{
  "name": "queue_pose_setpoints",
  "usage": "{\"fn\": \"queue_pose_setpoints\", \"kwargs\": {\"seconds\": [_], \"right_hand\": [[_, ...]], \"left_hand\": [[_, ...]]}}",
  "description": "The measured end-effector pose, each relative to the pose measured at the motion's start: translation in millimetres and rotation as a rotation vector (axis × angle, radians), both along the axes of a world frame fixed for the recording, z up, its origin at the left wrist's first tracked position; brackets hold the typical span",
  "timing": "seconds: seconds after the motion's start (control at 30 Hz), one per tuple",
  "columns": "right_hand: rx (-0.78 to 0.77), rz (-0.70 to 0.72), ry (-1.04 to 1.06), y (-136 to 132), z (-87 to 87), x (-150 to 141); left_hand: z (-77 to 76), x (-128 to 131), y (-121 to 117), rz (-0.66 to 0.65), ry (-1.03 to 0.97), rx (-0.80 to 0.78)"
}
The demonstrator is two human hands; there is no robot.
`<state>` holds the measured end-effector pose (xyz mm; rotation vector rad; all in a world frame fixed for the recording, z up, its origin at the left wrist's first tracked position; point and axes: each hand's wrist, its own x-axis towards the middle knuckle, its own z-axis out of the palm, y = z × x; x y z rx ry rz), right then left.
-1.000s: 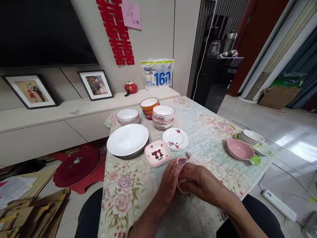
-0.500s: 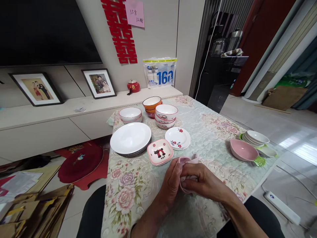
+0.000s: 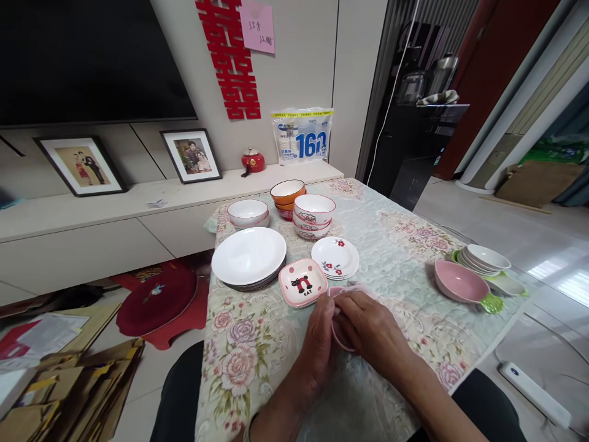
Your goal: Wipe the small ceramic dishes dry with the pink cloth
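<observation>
- a small pink bowl (image 3: 340, 339) is held between the two hands at the near part of the table, its opening partly covered; whether its base is touching the flowered tablecloth (image 3: 368, 215) cannot be told.
- the bowl is clamped at its left side by the left hand (image 3: 321, 325), whose fingers are wrapped along the outer wall.
- the right hand (image 3: 375, 325) is laid across the bowl's opening, with a pale pink cloth (image 3: 365, 290) gripped beneath it; the fingertips are hidden.
- the hands are kept close together, with the bowl's rim between them.
- a square cat dish (image 3: 304, 281), rimmed in pink, is set just beyond the left hand.
- behind it, a stack of large white plates (image 3: 248, 255) is placed to the left and a stack of small flowered plates (image 3: 332, 253) to the right.
- farther back, white bowls (image 3: 248, 212), orange bowls (image 3: 288, 193) and red-rimmed patterned bowls (image 3: 315, 215) are grouped in separate stacks.
- at the table's right side, a pink dish with a green handle (image 3: 460, 282) is seen beside stacked small white dishes (image 3: 488, 258).
- on the low cabinet (image 3: 92, 224) behind, a red lidded jar (image 3: 255, 162) and a clear bag (image 3: 301, 147) are stood side by side.
</observation>
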<state>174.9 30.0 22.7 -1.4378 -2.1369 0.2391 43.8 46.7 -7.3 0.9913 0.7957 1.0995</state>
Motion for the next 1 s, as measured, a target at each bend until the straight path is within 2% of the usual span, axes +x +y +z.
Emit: {"fn": "queue_pose_setpoints", "kwargs": {"seconds": [0.1,0.2,0.27,0.33,0.47,0.53,0.6,0.67,0.8,0.87,1.0], "right_hand": [[-0.156,-0.086,-0.052,-1.3,6.6,4.5],[-0.304,-0.076,0.062,-1.9,11.4,9.5],[-0.392,0.004,0.226,-0.8,10.9,11.6],[-0.473,0.076,0.48,1.4,7.3,12.2],[-0.642,0.086,1.035,5.5,-1.3,12.1],[-0.697,0.118,1.127,5.7,-2.4,14.9],[-0.731,0.165,1.04,4.3,-0.7,20.4],[-0.747,0.198,0.862,2.0,3.1,26.6],[-0.706,0.244,0.59,-4.0,10.2,30.7],[-0.601,0.227,0.473,-7.2,10.5,27.0],[-0.294,0.066,0.283,-11.8,5.5,16.5]], "left_hand": [[10.8,0.9,-2.6,-0.048,0.026,0.033],[14.7,2.7,-4.2,-0.091,0.054,0.104],[14.8,3.1,-5.2,-0.095,0.065,0.134],[15.4,2.8,-6.1,-0.101,0.068,0.145],[21.2,1.1,-7.4,-0.085,0.044,0.117],[24.1,-0.1,-8.0,-0.081,0.047,0.108],[25.0,-1.2,-9.0,-0.112,0.062,0.116],[23.1,-1.8,-10.3,-0.159,0.078,0.12],[17.4,-0.5,-11.1,-0.205,0.074,0.127],[18.6,0.9,-10.4,-0.2,0.063,0.12],[26.4,2.5,-9.1,-0.174,0.053,0.053]]}}
